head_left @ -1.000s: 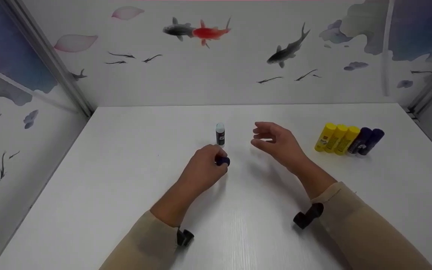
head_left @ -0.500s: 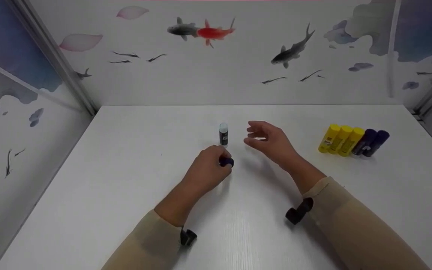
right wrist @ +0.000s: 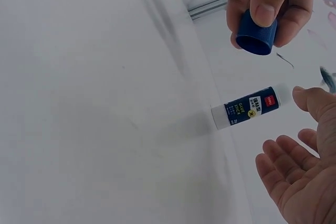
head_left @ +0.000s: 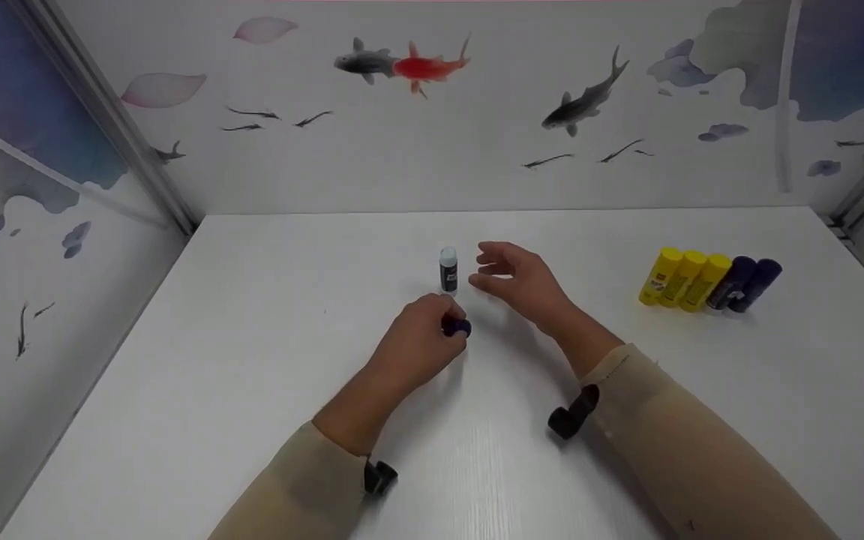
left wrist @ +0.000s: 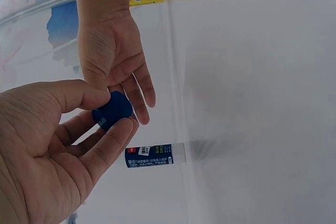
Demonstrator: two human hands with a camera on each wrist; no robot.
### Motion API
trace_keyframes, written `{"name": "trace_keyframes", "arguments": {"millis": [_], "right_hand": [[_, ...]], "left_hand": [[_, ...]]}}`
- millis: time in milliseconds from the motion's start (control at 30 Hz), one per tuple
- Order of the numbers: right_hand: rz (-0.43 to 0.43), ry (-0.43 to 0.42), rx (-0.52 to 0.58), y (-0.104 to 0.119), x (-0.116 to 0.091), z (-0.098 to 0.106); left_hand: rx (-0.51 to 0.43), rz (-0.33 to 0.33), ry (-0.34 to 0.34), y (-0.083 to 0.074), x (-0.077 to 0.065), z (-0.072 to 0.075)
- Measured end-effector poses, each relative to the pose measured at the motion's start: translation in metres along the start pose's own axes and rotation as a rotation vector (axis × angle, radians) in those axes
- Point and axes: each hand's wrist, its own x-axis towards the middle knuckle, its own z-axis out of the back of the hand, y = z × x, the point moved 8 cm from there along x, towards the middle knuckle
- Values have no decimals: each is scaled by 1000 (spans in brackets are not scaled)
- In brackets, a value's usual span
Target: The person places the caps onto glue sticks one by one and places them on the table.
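My left hand [head_left: 423,336] pinches a dark blue glue stick cap [right wrist: 256,34] between thumb and fingers, its hollow end showing in the right wrist view. Just beyond that hand an uncapped glue stick [head_left: 448,271] stands upright on the white table, with a dark blue label, a white base and a pale top. To its right, my right hand [head_left: 520,285] holds nothing; its fingers are loosely bent and spread, the palm turned toward the glue stick. In the right wrist view the thumb [right wrist: 313,100] lies close to the stick's pale top.
At the right of the table [head_left: 252,360] several capped glue sticks stand in a row: yellow ones [head_left: 682,279] on the left, dark blue ones [head_left: 744,285] on the right. A white panel [head_left: 432,157] painted with fish rises behind the table's back edge.
My right hand has moved left, closer to the uncapped glue stick. My left hand keeps its pinch on the cap, nearly in place. The view has shifted slightly.
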Motion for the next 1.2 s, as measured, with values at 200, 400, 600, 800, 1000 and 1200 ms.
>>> {"name": "trace_keyframes", "arguments": {"millis": [200,400,600,800,1000,1200], "right_hand": [[-1,14,24,0,7,-7],[-4,27,25,0,12,-13],[-3,59,8,0,19,-22],[20,66,16,4,24,-29],[36,73,52,2,27,-35],[40,80,100,-1,31,-40]], "left_hand": [[-2,4,8,0,0,2],[10,-9,12,1,1,1],[12,-19,16,0,0,0],[25,-29,12,-2,0,2],[24,-29,10,-2,-1,3],[33,-35,9,-3,-2,4]]}}
